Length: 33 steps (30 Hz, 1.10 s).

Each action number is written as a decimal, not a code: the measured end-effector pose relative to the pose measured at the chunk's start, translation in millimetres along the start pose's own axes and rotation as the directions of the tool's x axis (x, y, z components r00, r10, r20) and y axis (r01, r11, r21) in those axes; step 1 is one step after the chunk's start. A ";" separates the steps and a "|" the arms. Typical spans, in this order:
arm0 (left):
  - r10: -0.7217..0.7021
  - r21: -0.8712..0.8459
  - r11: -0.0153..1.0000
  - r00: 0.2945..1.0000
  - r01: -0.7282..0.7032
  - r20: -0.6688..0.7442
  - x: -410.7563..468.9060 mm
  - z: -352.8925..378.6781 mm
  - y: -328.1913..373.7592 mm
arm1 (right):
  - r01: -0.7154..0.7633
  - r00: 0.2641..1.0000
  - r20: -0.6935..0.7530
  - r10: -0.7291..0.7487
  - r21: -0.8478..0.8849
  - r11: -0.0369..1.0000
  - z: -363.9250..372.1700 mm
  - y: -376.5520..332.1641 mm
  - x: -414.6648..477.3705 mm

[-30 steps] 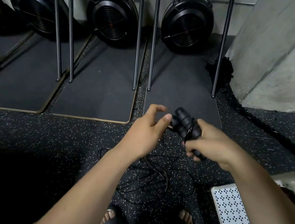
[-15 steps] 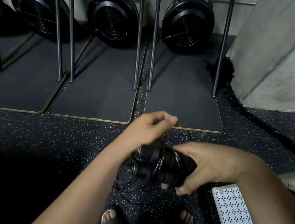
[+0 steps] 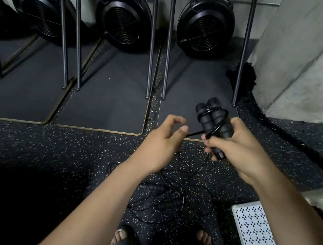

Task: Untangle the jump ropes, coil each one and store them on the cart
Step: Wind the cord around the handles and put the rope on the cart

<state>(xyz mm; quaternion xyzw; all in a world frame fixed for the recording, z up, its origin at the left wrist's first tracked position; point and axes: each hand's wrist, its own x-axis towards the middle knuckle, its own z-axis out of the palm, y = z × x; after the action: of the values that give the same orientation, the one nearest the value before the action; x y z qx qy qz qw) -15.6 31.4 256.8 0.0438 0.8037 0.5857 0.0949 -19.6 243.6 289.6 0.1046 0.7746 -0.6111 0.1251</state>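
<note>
My right hand [image 3: 236, 145] grips two black foam jump-rope handles [image 3: 214, 119] held together, upright, with black cord looped round them. From the handles a short length of cord [image 3: 194, 133] runs left to my left hand [image 3: 163, 143], which pinches it between thumb and curled fingers. On the speckled floor below my hands lies a tangle of black rope [image 3: 172, 198] with two more handles in it. A corner of the cart [image 3: 255, 240], white with a dotted pattern, shows at the lower right.
Three black fan rowers [image 3: 205, 25] stand upright against the back wall behind metal rails [image 3: 152, 44], on dark mats [image 3: 109, 91]. A thick black battle rope [image 3: 283, 132] runs along the concrete wall at right. My sandalled feet [image 3: 122, 237] are at the bottom.
My right hand has swung the paired handles from low and horizontal back up to upright. My left hand moved left and now pinches the cord, pulled taut from the handles.
</note>
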 end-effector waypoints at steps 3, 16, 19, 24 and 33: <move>0.025 0.087 0.996 1.000 -0.024 -0.018 -2.6 -2.0 1.5 | -0.053 0.997 0.043 0.064 -0.220 0.974 -1.9 4.3 0.9; 0.034 0.074 0.996 0.997 -0.039 0.064 -6.9 -13.3 10.4 | -0.014 0.529 0.783 0.326 -0.376 0.927 -0.3 -18.3 -28.4; 0.026 -0.021 0.999 0.997 -0.024 0.076 -3.0 -14.6 16.7 | -0.028 0.461 0.873 0.160 -0.166 0.986 -7.3 -21.9 -30.0; -0.102 -0.228 0.967 0.993 0.112 0.054 -3.8 -11.1 13.7 | -0.038 0.556 0.823 -0.119 0.168 0.985 -11.1 -22.2 -28.3; -0.051 0.088 0.995 0.997 0.045 0.063 -5.2 -3.0 10.6 | -0.051 0.977 0.208 -0.050 0.455 0.889 -4.1 -16.7 -6.4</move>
<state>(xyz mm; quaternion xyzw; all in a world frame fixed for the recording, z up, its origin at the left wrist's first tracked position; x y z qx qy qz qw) -11.5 31.0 268.4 0.0475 0.8256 0.5463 0.1330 -19.1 243.7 307.9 0.0650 0.5909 -0.7838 0.1798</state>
